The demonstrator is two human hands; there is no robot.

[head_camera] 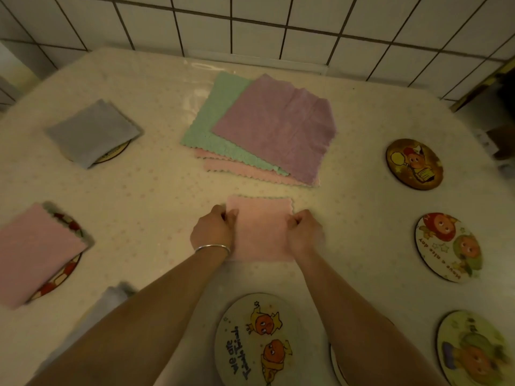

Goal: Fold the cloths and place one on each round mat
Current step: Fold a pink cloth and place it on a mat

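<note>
Left hand (213,232) and right hand (303,235) each pinch the folded pink cloth (260,232) by its sides, just nearer than the cloth stack (262,126); bare table (156,190) lies left.

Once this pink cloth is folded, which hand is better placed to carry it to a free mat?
Probably the right hand. Both hands pinch the pink cloth, but the uncovered mats lie on its side, while the left hand is nearer mats already covered.
</note>
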